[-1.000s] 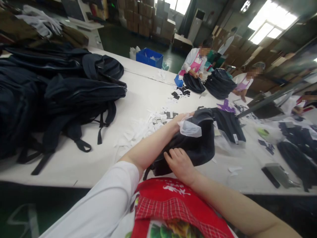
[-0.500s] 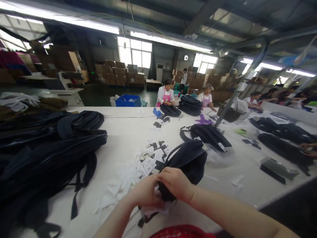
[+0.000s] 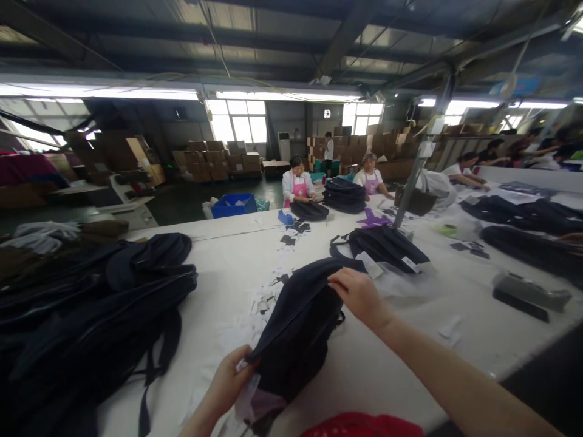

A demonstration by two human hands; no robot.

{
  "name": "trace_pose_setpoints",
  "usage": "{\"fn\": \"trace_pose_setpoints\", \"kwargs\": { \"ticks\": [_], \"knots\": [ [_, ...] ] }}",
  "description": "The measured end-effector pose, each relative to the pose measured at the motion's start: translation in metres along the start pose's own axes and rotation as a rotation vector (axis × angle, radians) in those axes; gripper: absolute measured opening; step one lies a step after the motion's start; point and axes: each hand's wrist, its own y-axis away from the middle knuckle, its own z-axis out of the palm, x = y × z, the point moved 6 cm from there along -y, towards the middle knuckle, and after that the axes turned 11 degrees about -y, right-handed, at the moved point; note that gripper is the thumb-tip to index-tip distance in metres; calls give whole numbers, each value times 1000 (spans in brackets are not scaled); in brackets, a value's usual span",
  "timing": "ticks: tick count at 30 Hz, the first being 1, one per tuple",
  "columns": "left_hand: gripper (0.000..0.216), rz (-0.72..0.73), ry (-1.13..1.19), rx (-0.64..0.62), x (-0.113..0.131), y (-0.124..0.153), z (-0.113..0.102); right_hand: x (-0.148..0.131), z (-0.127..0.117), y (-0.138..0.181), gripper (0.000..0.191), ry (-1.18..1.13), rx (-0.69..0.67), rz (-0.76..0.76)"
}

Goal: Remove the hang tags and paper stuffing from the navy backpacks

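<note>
A dark navy backpack (image 3: 303, 315) lies in front of me on the white table, stretched between both hands. My left hand (image 3: 232, 373) is closed on its near left edge, thumb on top. At the upper right edge, my right hand (image 3: 359, 294) pinches the fabric between thumb and fingers. Below the left hand a pale, thin sheet (image 3: 255, 397) shows, partly hidden by the bag. Scattered white and black paper scraps (image 3: 264, 303) lie beside the backpack's left side.
More navy backpacks (image 3: 113, 315) are heaped at the left. Another backpack (image 3: 387, 247) lies beyond my right hand, near a metal post (image 3: 412, 182). A grey-and-black object (image 3: 523, 297) rests at the right. Two co-workers in pink aprons (image 3: 299, 189) sit across the table by stacked bags (image 3: 345, 195).
My hands were together at the near end of the backpack. They have moved apart, the right one up and away, the left one down and left; the backpack is now turned and spread.
</note>
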Motion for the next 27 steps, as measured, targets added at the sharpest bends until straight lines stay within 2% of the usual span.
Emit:
{"fn": "trace_pose_setpoints", "kwargs": {
  "ticks": [4,8,15,17,21,22,23,24,25,27],
  "knots": [
    [30,-27,-2,-2,-11,11,-5,49,-8,-24,8,-101,11,197],
    [31,-48,2,-9,-13,17,-6,80,4,-46,9,-157,-109,400],
    [31,-98,8,15,-24,26,-4,103,17,-66,13,-167,-296,428],
    [29,-102,11,12,-26,28,-4,103,20,-68,30,-206,-382,385],
    [26,-115,30,-40,-30,32,0,78,38,-71,110,-250,-566,99],
    [27,-121,38,-58,-31,33,2,68,46,-70,121,-243,-592,41],
    [27,-127,41,-72,-33,35,4,58,55,-68,123,-234,-604,0],
    [27,-138,36,-77,-36,37,6,48,65,-65,117,-231,-609,-23],
    [27,-156,24,-71,-41,39,7,38,76,-61,102,-229,-605,-35],
    [30,-207,-10,-18,-58,46,3,24,93,-53,57,-246,-593,-36]
  ]
}}
